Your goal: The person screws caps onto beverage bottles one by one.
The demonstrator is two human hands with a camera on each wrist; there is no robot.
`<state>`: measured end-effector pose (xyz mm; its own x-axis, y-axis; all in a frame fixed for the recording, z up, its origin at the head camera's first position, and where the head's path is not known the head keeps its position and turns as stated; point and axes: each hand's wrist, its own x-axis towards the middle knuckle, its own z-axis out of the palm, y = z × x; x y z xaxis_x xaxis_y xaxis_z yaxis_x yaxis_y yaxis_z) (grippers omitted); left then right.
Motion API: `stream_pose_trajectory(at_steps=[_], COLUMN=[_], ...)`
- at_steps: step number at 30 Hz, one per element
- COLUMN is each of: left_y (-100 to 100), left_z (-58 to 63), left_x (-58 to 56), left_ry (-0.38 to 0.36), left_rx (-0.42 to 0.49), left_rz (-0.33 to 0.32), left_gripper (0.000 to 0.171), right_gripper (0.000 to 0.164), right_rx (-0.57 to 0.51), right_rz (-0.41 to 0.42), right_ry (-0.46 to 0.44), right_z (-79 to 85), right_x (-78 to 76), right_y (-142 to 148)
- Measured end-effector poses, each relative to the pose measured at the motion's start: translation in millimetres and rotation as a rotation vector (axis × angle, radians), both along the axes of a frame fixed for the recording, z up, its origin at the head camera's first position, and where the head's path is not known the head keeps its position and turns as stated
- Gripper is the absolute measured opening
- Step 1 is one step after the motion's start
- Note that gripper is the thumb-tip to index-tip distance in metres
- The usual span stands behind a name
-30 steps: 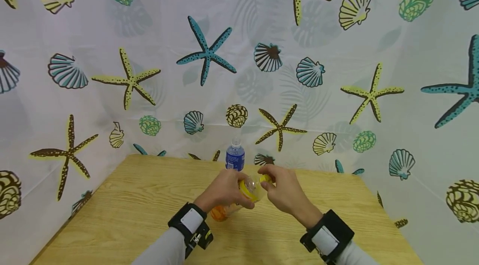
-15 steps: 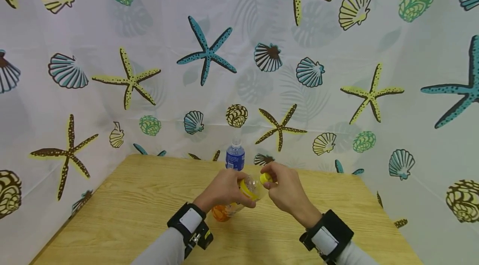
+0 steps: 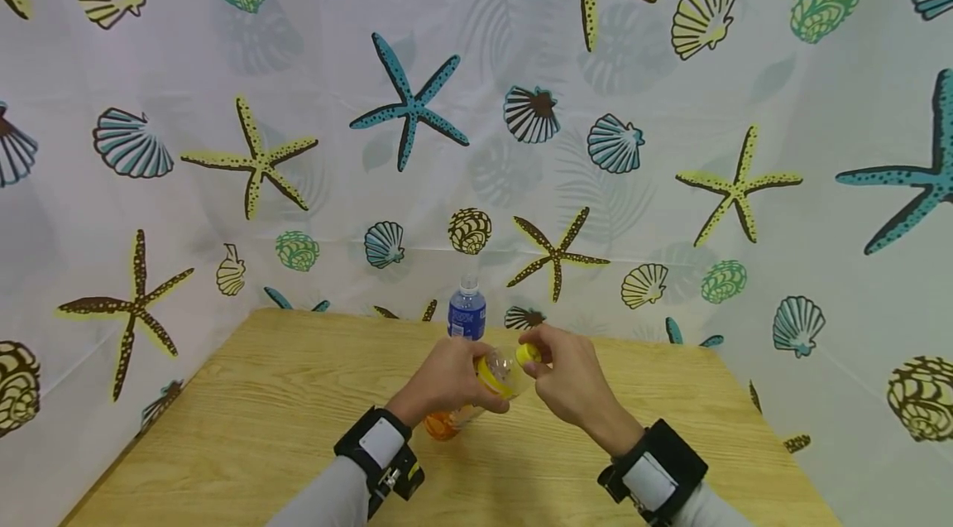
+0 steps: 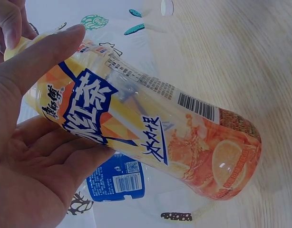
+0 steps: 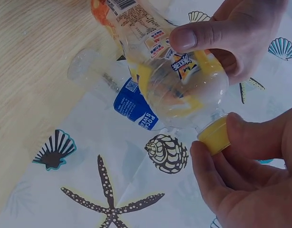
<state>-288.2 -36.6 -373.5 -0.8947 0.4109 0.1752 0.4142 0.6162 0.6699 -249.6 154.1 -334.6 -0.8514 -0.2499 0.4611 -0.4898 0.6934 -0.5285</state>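
Observation:
A clear plastic drink bottle (image 3: 502, 375) with a yellow and orange label is tilted, its neck up to the right and its base low over the table. My left hand (image 3: 448, 371) grips its upper body, thumb on one side and fingers underneath in the left wrist view. With thumb and fingertips, my right hand (image 3: 572, 374) pinches the yellow cap (image 5: 215, 135) at the bottle's mouth. The label (image 4: 227, 161) shows orange slices near the base. No liquid shows inside the bottle.
Behind the hands stands an uncapped clear bottle (image 3: 466, 314) with a blue label, upright on the wooden table (image 3: 298, 428). A small white cap (image 4: 167, 7) lies on the table in the left wrist view. A curtain (image 3: 462, 179) printed with shells and starfish surrounds the table.
My right fingers have shifted on the yellow cap, slightly up and right, and more of the cap's top shows. The bottle has moved slightly right in my left hand's steady grip.

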Motion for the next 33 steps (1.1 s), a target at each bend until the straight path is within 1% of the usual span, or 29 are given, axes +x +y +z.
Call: stream_pose_trajectory(at_steps=[2,5,7,9,13,16,20,23,27,31,33], left_y=[-1.2,-5.2,-9.6,-15.5,-30.1,-43.4,-61.3,-74.6,-93.4,-113.7,-123.1], left_z=[0.5,0.6,0.8,1.4,6.2,11.4,16.9,17.7,13.7,6.2,2.2], left_x=[-0.7,-3.2,-5.8,-8.7,-14.4,-19.7,-27.8,-33.1,-39.1,-42.2,-43.2], left_ry=[-0.002,0.003,0.005,0.003,0.028,0.049,0.042,0.035,0.05,0.104,0.115], left_rx=[-0.006,-0.004,0.0,0.012,0.042,0.094,0.153,0.176,0.23,0.287,0.314], left_rz=[0.008,0.023,0.045,0.082,0.185,0.276,0.42,0.519,0.611,0.69,0.726], left_gripper=[0.057,0.057,0.058,0.061,0.065,0.06,0.058,0.065,0.068,0.07,0.072], right_gripper=[0.029,0.034,0.04,0.042,0.039,0.035,0.028,0.023,0.018,0.018,0.017], right_rx=[0.004,0.019,0.034,0.047,0.067,0.07,0.066,0.069,0.067,0.063,0.061], right_rz=[0.0,-0.011,-0.026,-0.047,-0.083,-0.085,-0.085,-0.094,-0.099,-0.097,-0.096], right_ry=[-0.012,-0.041,-0.062,-0.081,-0.11,-0.122,-0.134,-0.139,-0.143,-0.147,-0.147], right_z=[0.6,2.0,2.3,2.1,-0.3,-3.0,-7.4,-10.5,-12.9,-14.3,-14.7], right_x=[0.7,1.4,1.0,0.7,-0.4,-0.5,-1.9,-3.9,-5.0,-5.1,-5.3], right_y=[-0.8,-2.2,-2.3,-1.4,2.3,5.2,7.9,9.5,11.0,12.0,12.5])
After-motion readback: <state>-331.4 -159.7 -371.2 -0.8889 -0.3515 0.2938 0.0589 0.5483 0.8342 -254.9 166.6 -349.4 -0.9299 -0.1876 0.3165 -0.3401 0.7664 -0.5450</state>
